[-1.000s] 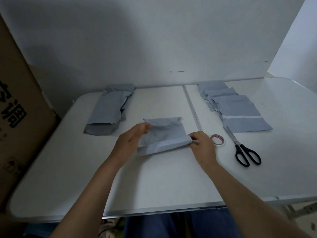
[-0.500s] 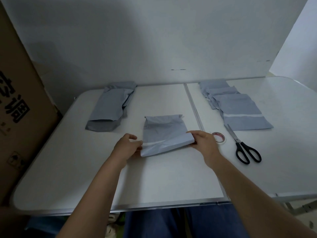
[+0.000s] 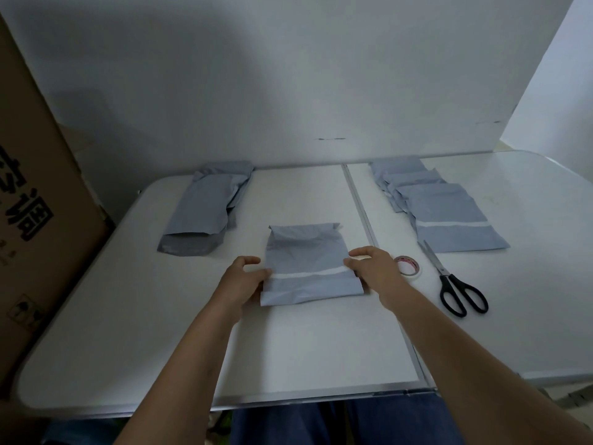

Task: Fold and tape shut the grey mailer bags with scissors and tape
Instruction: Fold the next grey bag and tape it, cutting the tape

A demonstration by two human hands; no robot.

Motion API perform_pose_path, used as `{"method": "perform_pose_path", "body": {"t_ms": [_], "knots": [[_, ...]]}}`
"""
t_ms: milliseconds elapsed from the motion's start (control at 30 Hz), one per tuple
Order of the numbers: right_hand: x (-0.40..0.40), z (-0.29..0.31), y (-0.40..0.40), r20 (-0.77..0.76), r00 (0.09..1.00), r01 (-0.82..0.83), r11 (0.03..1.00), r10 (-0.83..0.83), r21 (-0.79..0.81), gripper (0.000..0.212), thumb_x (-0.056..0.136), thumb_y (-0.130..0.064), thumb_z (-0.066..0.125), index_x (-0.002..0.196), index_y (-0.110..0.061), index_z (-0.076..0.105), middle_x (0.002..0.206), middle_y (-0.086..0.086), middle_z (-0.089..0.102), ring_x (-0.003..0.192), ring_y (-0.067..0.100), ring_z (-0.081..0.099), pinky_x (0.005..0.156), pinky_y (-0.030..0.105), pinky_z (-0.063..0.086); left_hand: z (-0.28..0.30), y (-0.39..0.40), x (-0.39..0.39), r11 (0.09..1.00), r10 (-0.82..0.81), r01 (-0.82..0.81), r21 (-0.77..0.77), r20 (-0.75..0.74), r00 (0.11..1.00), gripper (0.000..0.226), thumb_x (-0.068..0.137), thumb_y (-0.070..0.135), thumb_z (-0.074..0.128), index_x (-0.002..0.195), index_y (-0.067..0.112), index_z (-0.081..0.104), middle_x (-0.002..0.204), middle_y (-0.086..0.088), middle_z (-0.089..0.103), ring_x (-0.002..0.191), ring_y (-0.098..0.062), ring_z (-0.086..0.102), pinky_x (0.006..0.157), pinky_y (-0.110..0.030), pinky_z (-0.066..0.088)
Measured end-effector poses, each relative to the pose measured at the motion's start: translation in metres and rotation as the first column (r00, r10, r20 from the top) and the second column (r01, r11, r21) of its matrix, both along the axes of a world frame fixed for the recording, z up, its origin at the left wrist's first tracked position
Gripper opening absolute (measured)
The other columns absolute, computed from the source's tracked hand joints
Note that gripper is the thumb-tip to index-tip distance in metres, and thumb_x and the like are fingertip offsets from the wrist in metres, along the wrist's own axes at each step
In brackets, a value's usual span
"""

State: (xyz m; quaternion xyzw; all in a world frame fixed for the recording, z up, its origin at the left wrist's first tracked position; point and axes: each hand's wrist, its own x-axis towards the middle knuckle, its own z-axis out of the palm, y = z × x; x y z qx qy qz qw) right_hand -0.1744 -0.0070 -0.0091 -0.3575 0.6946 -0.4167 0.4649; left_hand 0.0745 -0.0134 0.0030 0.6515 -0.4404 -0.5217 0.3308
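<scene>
**Grey mailer held at both edges**

Grey mailer (image 3: 308,268) lies flat mid-table (image 3: 128,316), near flap folded up to a white strip. The left hand (image 3: 242,281) pinches its left edge, the right hand (image 3: 373,268) its right edge. Tape (image 3: 408,266) sits just beside the right hand, scissors (image 3: 455,284) further right.

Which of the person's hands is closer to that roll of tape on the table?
The right hand. It holds the right edge of the folded mailer bag, just left of the tape roll. The left hand holds the bag's opposite edge, with the whole bag between it and the tape.
</scene>
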Motion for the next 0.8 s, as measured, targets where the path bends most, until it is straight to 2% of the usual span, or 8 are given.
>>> {"method": "perform_pose_path", "body": {"t_ms": [67,167,200,267,367,600,667,800], "knots": [[0.001,0.003,0.001,0.002,1.000,-0.010,1.000,0.010,-0.011,0.019,0.085,-0.012,0.070,0.102,-0.015,0.063,0.086,0.007,0.063,0.066,0.014,0.056,0.050,0.020,0.041,0.000,-0.001,0.000,1.000,-0.002,0.002,0.006,-0.022,1.000,0.037,0.087,0.013,0.068,0.121,0.017,0.054,0.100,-0.014,0.068,0.083,-0.026,0.068,0.073,-0.038,0.058],[0.002,0.015,-0.003,-0.048,0.999,0.022,0.997,-0.026,-0.078,0.018,0.085,-0.010,0.068,0.099,-0.019,0.061,0.082,0.004,0.059,0.065,0.013,0.050,0.051,0.022,0.038,0.010,-0.002,-0.003,0.998,0.005,-0.008,-0.058,-0.045,0.999,0.031,0.087,0.009,0.066,0.115,0.019,0.058,0.101,-0.013,0.068,0.085,-0.025,0.067,0.074,-0.036,0.056],[0.003,0.022,-0.004,0.007,0.999,0.032,0.994,-0.032,-0.100,0.016,0.085,-0.009,0.067,0.097,-0.019,0.061,0.083,0.005,0.059,0.067,0.013,0.051,0.052,0.022,0.039,0.015,-0.004,-0.004,0.996,0.011,-0.015,-0.086,-0.054,0.998,0.028,0.087,0.009,0.064,0.112,0.020,0.060,0.101,-0.013,0.068,0.085,-0.024,0.067,0.072,-0.035,0.055],[0.000,0.035,-0.006,0.216,0.976,0.054,0.989,-0.023,-0.134,0.014,0.087,-0.005,0.065,0.090,-0.018,0.061,0.091,0.008,0.059,0.076,0.015,0.055,0.054,0.023,0.047,0.029,-0.007,-0.007,0.993,0.010,-0.024,-0.118,-0.117,0.993,0.021,0.088,0.007,0.061,0.105,0.020,0.062,0.098,-0.013,0.068,0.080,-0.021,0.064,0.065,-0.028,0.054],[-0.009,0.062,-0.003,0.474,0.880,0.121,0.979,-0.028,-0.166,0.012,0.089,0.001,0.061,0.088,-0.011,0.060,0.090,0.009,0.059,0.079,0.016,0.057,0.053,0.021,0.053,0.055,-0.010,-0.017,0.992,0.020,-0.054,-0.113,-0.286,0.958,0.017,0.091,0.003,0.056,0.102,0.014,0.062,0.085,-0.006,0.063,0.072,-0.015,0.061,0.057,-0.020,0.054],[-0.063,0.093,0.012,0.493,0.862,0.238,0.952,-0.115,-0.193,0.009,0.091,0.000,0.058,0.087,-0.007,0.062,0.090,0.013,0.059,0.079,0.020,0.057,0.057,0.025,0.056,0.091,-0.015,-0.083,0.996,0.025,-0.063,-0.064,-0.477,0.878,0.015,0.092,0.004,0.055,0.099,0.012,0.065,0.080,-0.005,0.063,0.068,-0.014,0.059,0.057,-0.021,0.055],[-0.087,0.099,0.012,0.535,0.834,0.287,0.936,-0.139,-0.205,0.009,0.092,-0.001,0.056,0.087,-0.007,0.061,0.092,0.014,0.059,0.080,0.021,0.057,0.057,0.026,0.056,0.098,-0.017,-0.110,0.998,0.002,-0.037,-0.059,-0.507,0.862,0.014,0.093,0.006,0.056,0.102,0.012,0.066,0.084,-0.006,0.063,0.071,-0.016,0.060,0.064,-0.024,0.057],[-0.140,0.110,0.006,0.620,0.765,0.390,0.890,-0.172,-0.234,0.006,0.091,-0.002,0.058,0.089,-0.005,0.062,0.091,0.014,0.062,0.080,0.021,0.060,0.070,0.029,0.056,0.108,-0.032,-0.174,0.995,-0.089,0.049,-0.089,-0.527,0.845,0.013,0.092,0.011,0.058,0.101,0.017,0.066,0.081,-0.003,0.060,0.077,-0.017,0.056,0.087,-0.041,0.053]]}}
